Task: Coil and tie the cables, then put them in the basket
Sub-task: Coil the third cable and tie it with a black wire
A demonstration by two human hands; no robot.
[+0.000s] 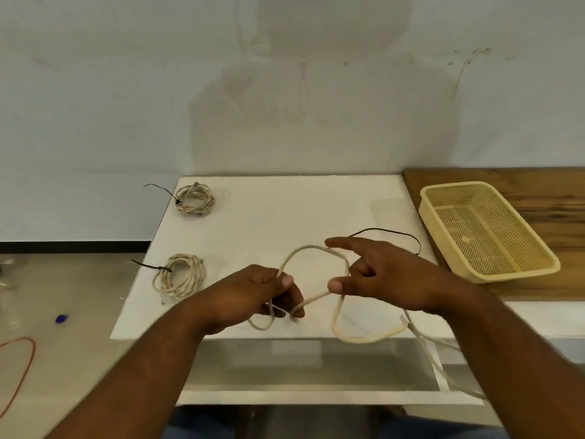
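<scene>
While hands (253, 291) (384, 275) grip cable (307, 247), tied coils (193, 194) (186, 264) left, basket (519, 274) right

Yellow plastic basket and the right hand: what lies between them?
In the head view, a thin black tie arcs across the white tabletop between the right hand and the yellow plastic basket.

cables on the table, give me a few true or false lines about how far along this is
1. Two tied coils, the far coil and the near coil, lie on the white table. True.
2. The basket already holds a coil. False: no cable lies in it.
3. The left hand grips the loose cable. True.
4. The loose cable is fully coiled. False: only a loop or two is formed, and the rest trails off the table's edge.
5. A black tie lies on the table near the basket. True.
</scene>
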